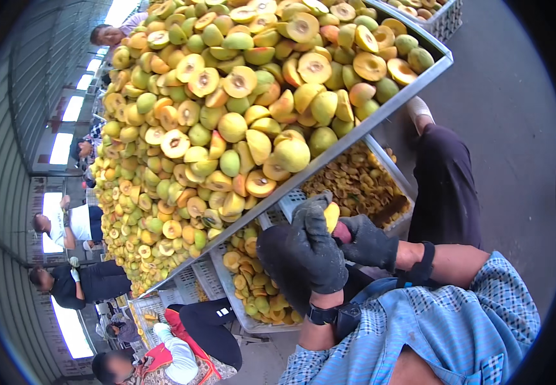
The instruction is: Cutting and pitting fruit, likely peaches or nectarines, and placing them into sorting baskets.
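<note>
My left hand [314, 245], in a dark, dusty work glove, is closed around a yellow peach piece [332, 216]. Right beside it, my right hand [368, 242] wears a matching glove with its fingers curled. A small reddish, rounded thing [342, 232] shows between the two hands; I cannot tell whether it is a tool handle or a bared thumb. Both hands are above my lap. Beyond them, a metal-edged table [362, 129] carries a large heap of halved peaches [201, 130], many with pits showing.
Under the table edge, a crate [393, 163] holds peach scraps [350, 185]. Another crate [259, 329] of peach halves [254, 288] stands by my left knee. A co-worker in a red apron [177, 346] sits at the lower left. Other people stand beyond. Another crate [448, 21] is at the top right.
</note>
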`<state>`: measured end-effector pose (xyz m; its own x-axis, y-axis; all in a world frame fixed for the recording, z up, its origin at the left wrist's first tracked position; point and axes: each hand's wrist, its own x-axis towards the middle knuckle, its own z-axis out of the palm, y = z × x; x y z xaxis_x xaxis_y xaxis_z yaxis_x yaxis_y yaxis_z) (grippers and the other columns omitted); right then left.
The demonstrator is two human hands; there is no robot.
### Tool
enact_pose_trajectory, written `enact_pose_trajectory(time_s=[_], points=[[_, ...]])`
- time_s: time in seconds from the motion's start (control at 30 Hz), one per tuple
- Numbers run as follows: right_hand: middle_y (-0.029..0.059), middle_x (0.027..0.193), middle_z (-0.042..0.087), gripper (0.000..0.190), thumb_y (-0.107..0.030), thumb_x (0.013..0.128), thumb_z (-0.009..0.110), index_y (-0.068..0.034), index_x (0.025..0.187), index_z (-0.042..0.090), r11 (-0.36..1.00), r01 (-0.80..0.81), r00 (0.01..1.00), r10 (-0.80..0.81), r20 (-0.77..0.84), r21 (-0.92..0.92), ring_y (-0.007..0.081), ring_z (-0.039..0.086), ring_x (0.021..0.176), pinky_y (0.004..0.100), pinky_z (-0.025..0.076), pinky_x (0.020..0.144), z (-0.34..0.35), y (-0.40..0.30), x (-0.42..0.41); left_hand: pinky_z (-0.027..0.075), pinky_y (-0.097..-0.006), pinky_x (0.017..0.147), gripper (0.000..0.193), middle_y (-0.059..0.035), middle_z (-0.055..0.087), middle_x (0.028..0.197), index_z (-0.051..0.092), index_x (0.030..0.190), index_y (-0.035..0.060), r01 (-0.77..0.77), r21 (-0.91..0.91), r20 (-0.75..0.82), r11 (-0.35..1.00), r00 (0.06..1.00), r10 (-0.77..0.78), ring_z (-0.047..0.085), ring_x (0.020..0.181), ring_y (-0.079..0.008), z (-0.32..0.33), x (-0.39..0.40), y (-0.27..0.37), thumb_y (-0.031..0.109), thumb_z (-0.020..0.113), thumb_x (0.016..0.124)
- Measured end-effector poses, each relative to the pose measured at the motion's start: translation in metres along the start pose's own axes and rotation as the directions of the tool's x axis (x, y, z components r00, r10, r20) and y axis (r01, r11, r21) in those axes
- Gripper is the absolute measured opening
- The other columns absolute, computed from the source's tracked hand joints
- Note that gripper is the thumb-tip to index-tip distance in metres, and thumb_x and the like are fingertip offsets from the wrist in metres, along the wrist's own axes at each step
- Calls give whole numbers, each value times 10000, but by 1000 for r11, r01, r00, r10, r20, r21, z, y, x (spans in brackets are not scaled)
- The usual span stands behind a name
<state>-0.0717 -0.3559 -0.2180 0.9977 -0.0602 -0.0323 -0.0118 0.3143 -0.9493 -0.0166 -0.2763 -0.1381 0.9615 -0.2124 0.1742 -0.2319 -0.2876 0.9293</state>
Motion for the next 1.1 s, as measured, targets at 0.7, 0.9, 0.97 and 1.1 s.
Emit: enact_pose_trajectory(time_s=[0.7, 0.9, 0.97, 1.1], points=[[188, 904, 743, 222, -181, 844, 705, -75, 1033, 748, 749, -142, 990, 118, -81, -647, 359, 733, 843, 472, 558, 773, -52, 6, 8, 542, -298, 933, 370, -84, 687, 1200, 618, 1312, -62, -251, 445, -96, 860, 941, 324, 658, 1052, -156, -245, 138, -68, 180, 678, 1038], [193, 908, 744, 247, -168, 815, 737, -73, 1041, 760, 896, -196, 980, 188, -62, -397, 336, 736, 835, 414, 561, 804, -39, 14, 13, 516, -259, 704, 452, -90, 709, 1134, 645, 1304, -32, -73, 154, -52, 985, 995, 82, 634, 879, -97, -187, 312, -35, 139, 806, 917], [165, 906, 757, 229, -150, 834, 740, -73, 1049, 763, 890, -188, 982, 164, -93, -416, 287, 730, 810, 388, 555, 806, -37, 14, 13, 486, -265, 586, 380, -63, 729, 987, 685, 1217, -24, -60, 340, 94, 938, 995, 29, 622, 728, -91, -165, 343, -37, 118, 814, 889], [100, 901, 777, 221, -153, 860, 734, -47, 1051, 761, 903, -205, 978, 171, -123, -376, 190, 714, 803, 364, 559, 799, -35, 9, 12, 552, -294, 650, 253, -47, 719, 916, 712, 1095, -12, -86, 73, 45, 994, 996, 83, 637, 693, -147, -147, 330, -26, 33, 788, 858]])
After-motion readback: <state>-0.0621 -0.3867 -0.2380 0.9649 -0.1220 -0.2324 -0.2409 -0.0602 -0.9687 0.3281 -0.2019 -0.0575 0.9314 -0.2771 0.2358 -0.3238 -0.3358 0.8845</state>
